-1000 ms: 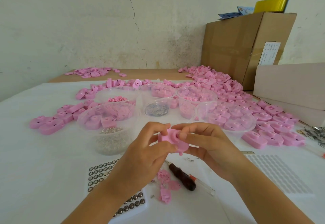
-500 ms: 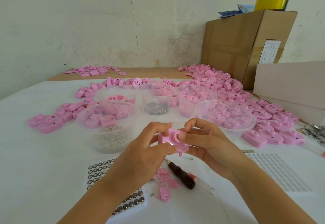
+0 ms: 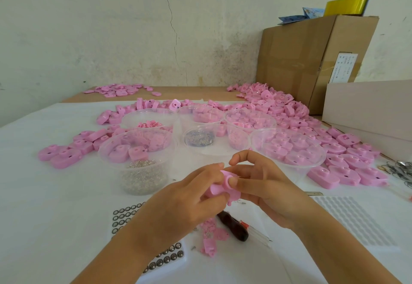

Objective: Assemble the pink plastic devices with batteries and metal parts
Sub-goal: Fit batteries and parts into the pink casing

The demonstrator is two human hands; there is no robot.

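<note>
Pink device [image 3: 217, 190] held between the grips: left grip [image 3: 187, 201] wraps its body, right grip [image 3: 265, 190] pinches the round boss [image 3: 226, 178]. Device has tilted since a moment ago, so probably seating a part.

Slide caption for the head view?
Left hand and right hand grip a pink device near a screwdriver, plastic tubs behind.

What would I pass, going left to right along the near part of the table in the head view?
rows of button cells → left hand → pink device, held by both hands → right hand → white grid tray → metal clips at the right edge
</note>
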